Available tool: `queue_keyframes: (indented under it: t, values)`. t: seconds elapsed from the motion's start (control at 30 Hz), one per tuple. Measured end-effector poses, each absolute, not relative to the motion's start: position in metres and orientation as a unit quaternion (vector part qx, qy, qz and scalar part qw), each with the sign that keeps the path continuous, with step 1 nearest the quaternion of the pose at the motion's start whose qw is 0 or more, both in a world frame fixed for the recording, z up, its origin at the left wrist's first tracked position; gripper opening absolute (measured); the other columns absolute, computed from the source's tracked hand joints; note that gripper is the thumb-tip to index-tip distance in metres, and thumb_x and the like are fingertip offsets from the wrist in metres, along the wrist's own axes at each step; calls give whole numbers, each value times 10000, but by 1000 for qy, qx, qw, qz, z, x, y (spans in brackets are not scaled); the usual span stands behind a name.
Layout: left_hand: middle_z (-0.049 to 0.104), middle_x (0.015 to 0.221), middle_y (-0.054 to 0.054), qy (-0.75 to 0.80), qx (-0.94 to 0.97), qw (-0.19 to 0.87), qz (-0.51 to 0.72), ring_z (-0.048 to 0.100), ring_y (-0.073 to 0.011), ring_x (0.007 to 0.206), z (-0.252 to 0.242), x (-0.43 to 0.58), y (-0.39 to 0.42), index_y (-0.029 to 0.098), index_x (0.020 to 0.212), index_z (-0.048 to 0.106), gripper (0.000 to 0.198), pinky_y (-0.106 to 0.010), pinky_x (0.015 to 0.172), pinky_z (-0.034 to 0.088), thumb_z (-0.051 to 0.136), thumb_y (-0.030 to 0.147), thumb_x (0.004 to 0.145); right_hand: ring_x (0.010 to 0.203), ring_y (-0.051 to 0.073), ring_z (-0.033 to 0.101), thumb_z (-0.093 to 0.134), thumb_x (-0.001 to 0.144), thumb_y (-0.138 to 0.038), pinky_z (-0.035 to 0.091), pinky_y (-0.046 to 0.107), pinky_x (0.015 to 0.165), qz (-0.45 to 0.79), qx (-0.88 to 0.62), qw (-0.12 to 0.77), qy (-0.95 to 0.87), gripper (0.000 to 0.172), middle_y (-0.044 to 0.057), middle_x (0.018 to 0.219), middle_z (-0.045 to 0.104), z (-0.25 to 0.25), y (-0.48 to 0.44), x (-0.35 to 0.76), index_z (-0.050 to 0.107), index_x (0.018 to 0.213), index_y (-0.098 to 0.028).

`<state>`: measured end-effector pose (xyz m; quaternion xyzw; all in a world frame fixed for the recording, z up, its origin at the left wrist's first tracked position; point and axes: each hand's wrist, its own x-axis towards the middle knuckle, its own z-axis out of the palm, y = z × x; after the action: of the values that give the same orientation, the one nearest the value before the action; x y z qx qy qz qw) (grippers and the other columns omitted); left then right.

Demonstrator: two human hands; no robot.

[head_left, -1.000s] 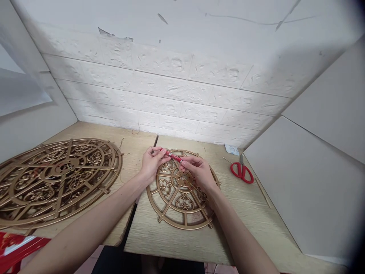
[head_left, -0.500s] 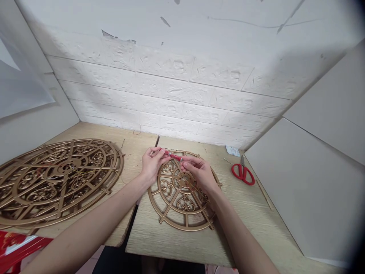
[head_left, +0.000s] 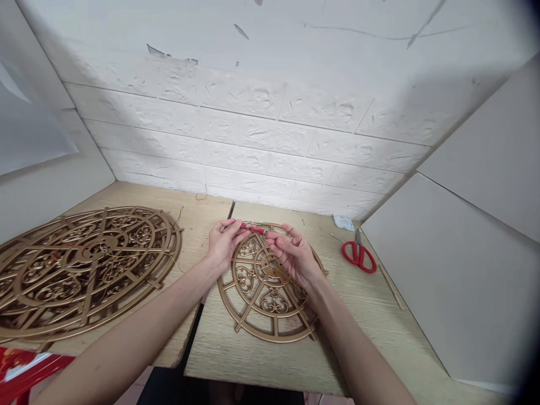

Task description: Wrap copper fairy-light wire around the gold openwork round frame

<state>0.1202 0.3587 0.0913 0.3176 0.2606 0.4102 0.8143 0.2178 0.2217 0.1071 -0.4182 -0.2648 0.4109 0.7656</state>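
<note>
The left hand [head_left: 221, 243] pinches a slim, smooth red rod [head_left: 256, 229] with silvery bands, held above the far side of a round, gold-toned lattice [head_left: 273, 270] of rings, straight spokes and curled scrollwork. The right hand [head_left: 295, 253] is at the rod's right end, fingers bent, thumb near the forefinger; whether it grips anything I cannot tell. On the left lies a stack of similar openwork discs [head_left: 90, 254]; on the right, red-handled scissors [head_left: 361, 259] lie on the pale, wood-grained tabletop [head_left: 379, 337].
</note>
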Motion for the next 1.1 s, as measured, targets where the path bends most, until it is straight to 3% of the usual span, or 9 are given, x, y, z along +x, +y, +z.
queue_keyframes:
  t: [0.1, 0.27, 0.53, 1.1]
  values:
    - [646, 734, -34, 258, 316, 815, 411, 649, -121, 682, 90, 121, 359, 130, 759, 511, 230, -332, 773, 548, 705, 61, 657, 840, 170, 679, 803, 554, -159, 546, 314, 808, 407, -402, 778, -260, 377, 38, 929, 715, 108, 223, 218, 587, 857, -223]
    - [652, 741, -39, 251, 329, 816, 404, 652, -131, 685, 92, 120, 358, 134, 787, 516, 231, -332, 752, 552, 701, 69, 666, 776, 142, 683, 754, 662, -245, 554, 275, 773, 400, -432, 762, -270, 196, 30, 886, 721, 102, 225, 219, 594, 767, -202]
    - [644, 726, -30, 255, 314, 821, 403, 647, -122, 667, 90, 120, 359, 133, 762, 514, 194, -314, 735, 555, 681, 73, 683, 658, 131, 641, 722, 700, -309, 521, 267, 670, 364, -499, 708, -342, 175, 28, 718, 697, 99, 228, 212, 635, 775, -176]
    - [644, 766, -42, 243, 343, 816, 397, 650, -128, 696, 91, 119, 355, 121, 807, 506, 280, -329, 742, 561, 725, 85, 636, 655, 118, 602, 717, 704, -299, 476, 236, 640, 336, -517, 718, -322, 163, 15, 702, 670, 94, 228, 218, 640, 774, -173]
